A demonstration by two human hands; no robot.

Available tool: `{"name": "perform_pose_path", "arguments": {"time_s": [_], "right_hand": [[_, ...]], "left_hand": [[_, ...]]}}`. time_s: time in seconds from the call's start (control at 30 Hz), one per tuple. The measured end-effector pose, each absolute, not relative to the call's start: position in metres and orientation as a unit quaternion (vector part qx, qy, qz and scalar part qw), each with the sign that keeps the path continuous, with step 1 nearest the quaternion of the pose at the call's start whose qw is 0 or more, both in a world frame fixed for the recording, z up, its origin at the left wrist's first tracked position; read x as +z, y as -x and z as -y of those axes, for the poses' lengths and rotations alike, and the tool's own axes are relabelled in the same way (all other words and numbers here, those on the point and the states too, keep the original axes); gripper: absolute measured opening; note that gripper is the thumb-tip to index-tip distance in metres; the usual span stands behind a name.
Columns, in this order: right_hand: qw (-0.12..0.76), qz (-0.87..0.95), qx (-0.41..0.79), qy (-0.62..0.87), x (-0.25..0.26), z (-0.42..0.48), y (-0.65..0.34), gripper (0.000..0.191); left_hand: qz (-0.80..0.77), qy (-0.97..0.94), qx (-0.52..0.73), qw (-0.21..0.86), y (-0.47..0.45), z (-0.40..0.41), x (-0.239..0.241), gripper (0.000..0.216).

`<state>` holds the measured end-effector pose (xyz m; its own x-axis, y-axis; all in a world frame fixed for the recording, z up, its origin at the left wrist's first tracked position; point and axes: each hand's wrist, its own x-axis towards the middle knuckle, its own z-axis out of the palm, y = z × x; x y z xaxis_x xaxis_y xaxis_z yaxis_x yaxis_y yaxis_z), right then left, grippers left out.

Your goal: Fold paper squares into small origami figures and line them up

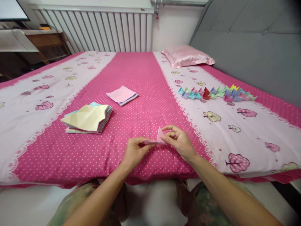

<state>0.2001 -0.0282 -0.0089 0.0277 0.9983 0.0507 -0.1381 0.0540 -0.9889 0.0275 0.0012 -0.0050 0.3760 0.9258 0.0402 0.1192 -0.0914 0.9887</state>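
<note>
A small piece of folded pink paper [160, 135] is held between my two hands, just above the near part of the bed. My left hand [136, 151] pinches its flat left end between thumb and fingers. At the other end, my right hand [180, 142] has its thumb and fingertips closed on the paper, where a pointed flap stands up. Beyond my left hand lies a thick stack of creased paper sheets [88, 117] with a pale yellow one on top. A thinner stack of square paper [122, 94], pink uppermost, sits farther back.
Several folded paper boats [206, 93] in many colours stand in rows at the right on the bedspread [141, 69]. A pink pillow [188, 56] rests against the grey headboard [246, 44]. A white radiator [98, 29] runs behind the bed, with a desk [47, 40] at far left.
</note>
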Motion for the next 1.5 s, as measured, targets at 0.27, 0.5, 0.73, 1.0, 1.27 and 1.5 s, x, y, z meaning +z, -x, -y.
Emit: {"name": "perform_pose_path", "arguments": {"time_s": [0.27,0.5,0.73,1.0,1.27,1.5], "right_hand": [[0.550,0.508,0.479,0.459,-0.0093,0.0279,-0.1986,0.014],[0.499,0.677,0.282,0.462,-0.0041,0.0307,-0.2012,0.015],[0.476,0.700,0.247,0.471,-0.0064,0.0309,-0.1986,0.013],[0.461,0.650,0.363,0.483,-0.0079,0.0299,-0.2009,0.021],[0.475,0.635,0.355,0.495,-0.0067,0.0294,-0.2006,0.022],[0.492,0.610,0.379,0.492,-0.0074,0.0307,-0.1976,0.014]], "left_hand": [[-0.381,-0.671,0.417,0.480,-0.0265,0.0022,-0.0055,0.011],[-0.434,-0.608,0.422,0.514,-0.0306,0.0055,-0.0026,0.007],[-0.424,-0.543,0.435,0.579,-0.0326,0.0034,-0.0046,0.021],[-0.422,-0.654,0.370,0.507,-0.0271,0.0009,-0.0048,0.018],[-0.414,-0.631,0.333,0.565,-0.0280,0.0027,-0.0041,0.021],[-0.413,-0.644,0.304,0.568,-0.0285,0.0039,-0.0079,0.017]]}}
